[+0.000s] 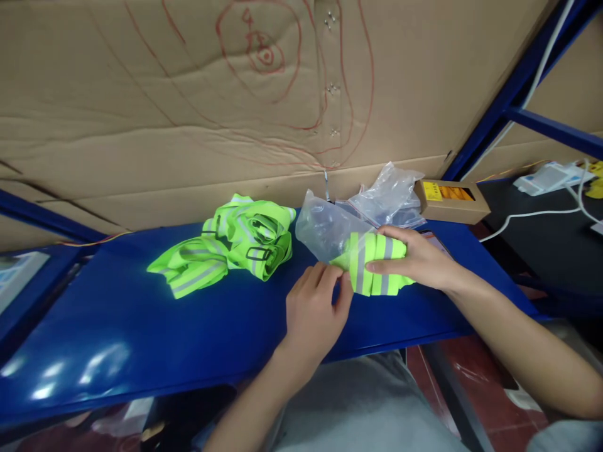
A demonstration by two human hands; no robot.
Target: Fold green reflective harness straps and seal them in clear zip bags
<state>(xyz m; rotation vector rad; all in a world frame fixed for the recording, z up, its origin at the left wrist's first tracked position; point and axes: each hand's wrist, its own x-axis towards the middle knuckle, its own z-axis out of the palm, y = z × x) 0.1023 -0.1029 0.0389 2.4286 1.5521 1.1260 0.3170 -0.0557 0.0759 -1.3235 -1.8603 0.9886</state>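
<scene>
My right hand (419, 257) grips a folded neon-green reflective belt (362, 267) with grey stripes, thumb in front and fingers behind. The belt's left end reaches into the mouth of a clear plastic bag (325, 226). The fingers of my left hand (318, 301) are closed in a pinch on the bag's lower edge, beside the belt's left corner. Left of my hands, a loose heap of more reflective belts (254, 235) with black buckles lies on the blue table (198, 339).
More clear plastic bags (386, 198) lie at the table's back. Next to them stands a brown cardboard box (456, 204) with a yellow label. A cardboard wall (188, 94) with red marker lines rises behind. White cables (532, 213) run across a black surface at the right.
</scene>
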